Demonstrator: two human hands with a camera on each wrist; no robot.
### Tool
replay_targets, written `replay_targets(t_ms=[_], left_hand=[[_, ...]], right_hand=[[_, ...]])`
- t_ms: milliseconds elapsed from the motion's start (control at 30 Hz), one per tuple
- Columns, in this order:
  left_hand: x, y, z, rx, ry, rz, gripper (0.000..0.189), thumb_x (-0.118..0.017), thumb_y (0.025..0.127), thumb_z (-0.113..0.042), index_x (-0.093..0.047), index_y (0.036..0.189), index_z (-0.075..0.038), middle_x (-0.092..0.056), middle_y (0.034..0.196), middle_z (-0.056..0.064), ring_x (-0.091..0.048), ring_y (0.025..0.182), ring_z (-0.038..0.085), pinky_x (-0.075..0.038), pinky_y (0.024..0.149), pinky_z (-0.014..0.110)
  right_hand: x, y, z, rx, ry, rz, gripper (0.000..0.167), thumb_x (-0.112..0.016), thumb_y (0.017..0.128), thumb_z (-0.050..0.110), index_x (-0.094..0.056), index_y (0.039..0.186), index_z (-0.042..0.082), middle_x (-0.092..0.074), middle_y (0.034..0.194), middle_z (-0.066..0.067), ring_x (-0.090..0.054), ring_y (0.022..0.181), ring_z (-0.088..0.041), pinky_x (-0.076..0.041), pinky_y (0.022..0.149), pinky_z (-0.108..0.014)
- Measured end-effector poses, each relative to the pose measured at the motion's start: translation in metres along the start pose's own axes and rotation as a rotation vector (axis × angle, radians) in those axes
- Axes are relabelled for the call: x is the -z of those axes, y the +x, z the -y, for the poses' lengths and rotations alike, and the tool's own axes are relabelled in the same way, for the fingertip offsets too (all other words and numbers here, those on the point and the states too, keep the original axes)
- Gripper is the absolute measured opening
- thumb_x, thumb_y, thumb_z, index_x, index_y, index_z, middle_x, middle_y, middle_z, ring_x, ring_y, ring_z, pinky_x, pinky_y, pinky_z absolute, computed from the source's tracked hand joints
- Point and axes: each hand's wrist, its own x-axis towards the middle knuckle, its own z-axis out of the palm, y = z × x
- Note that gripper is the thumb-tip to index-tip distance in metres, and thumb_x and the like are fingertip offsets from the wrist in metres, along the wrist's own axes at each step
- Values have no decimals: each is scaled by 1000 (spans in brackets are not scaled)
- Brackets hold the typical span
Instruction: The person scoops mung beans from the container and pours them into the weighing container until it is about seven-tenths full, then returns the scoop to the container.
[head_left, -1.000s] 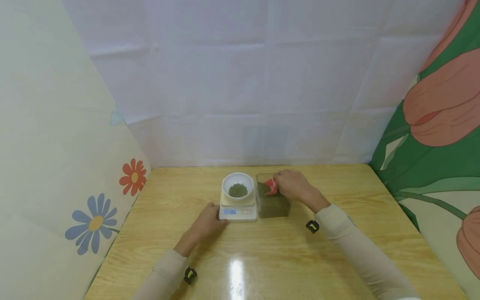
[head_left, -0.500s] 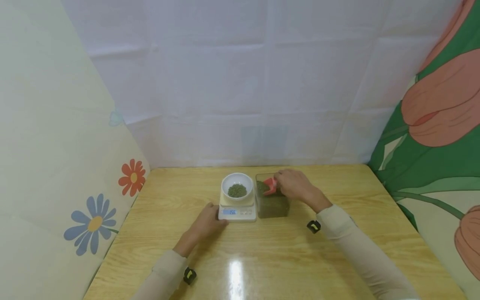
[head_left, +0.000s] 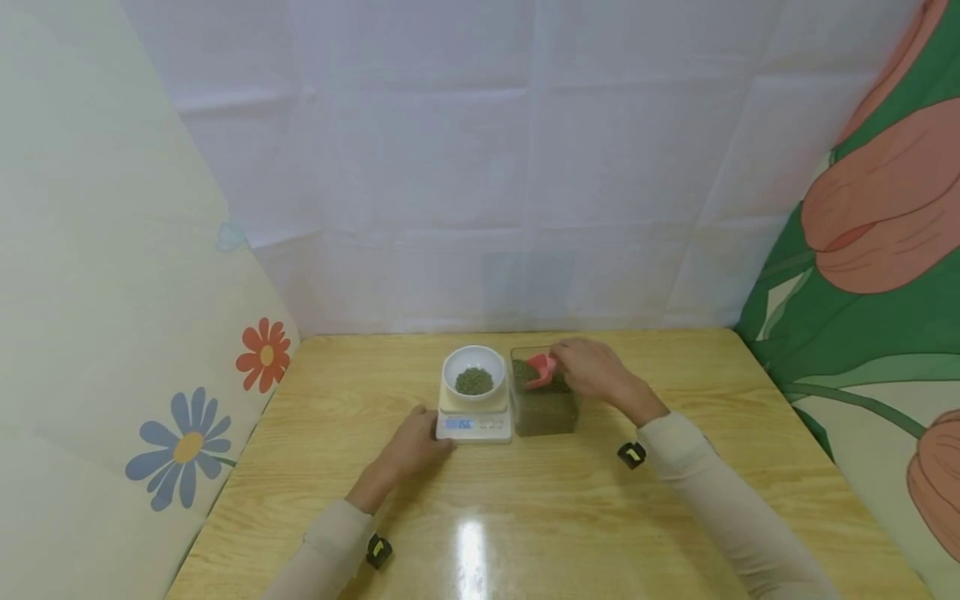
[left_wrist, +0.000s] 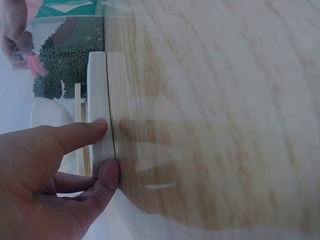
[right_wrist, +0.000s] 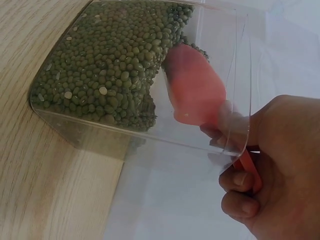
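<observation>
A white kitchen scale (head_left: 495, 429) with a lit display stands on the table. On its platform sits a white bowl (head_left: 451, 367) with green mung beans (head_left: 474, 382) in the bottom. My left hand (head_left: 414, 440) grips the scale's near left corner; in the left wrist view the thumb (left_wrist: 82, 134) lies against the scale's edge. Right beside the scale is a clear plastic container (head_left: 546, 417) of mung beans (right_wrist: 115, 60). My right hand (head_left: 592, 369) holds a red scoop (right_wrist: 195, 87) by its handle inside the container, with the scoop's tip in the beans.
The wooden table (head_left: 480, 508) extends on both sides and toward me. A white cloth (head_left: 420, 208) hangs behind its far edge. Flower-printed sheets stand at left and right. Small black devices with yellow marks sit below both wrists.
The right hand has shifted very slightly to the right, and the scoop has tilted a little among the beans. My left hand keeps its place on the scale.
</observation>
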Motion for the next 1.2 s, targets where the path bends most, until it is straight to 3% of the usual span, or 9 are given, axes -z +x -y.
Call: replay_targets(t_ms=[367,833,1200], left_hand=[[0,1,1,15,-15,6,38,-84,90,-15,-74,123,-1,-57,96,5,-48,88,19,-50,78,33],[0,0,1,-4,-8,4,38,-84,90,-15,-74,123,0,-57,96,6,-48,88,19,-48,77,30],[-1,1,2,-7,-4,-7,40,-86,87,-14,-74,122,1,-58,96,7,-49,88,19,-51,80,35]], right_hand=[[0,-1,0,8,22,-26,19,-64,104,13,-72,116,1,-76,112,-16,-73,102,-36,-61,88,-50],[-2,-5,-3,-8,55,-45,14,-64,103,10,-72,113,3,-75,107,-13,-72,99,-33,-60,85,-50],[-3,-9,-6,-21,93,-63,14,-67,104,14,-72,113,5,-74,106,-11,-71,98,-31,-59,84,-50]])
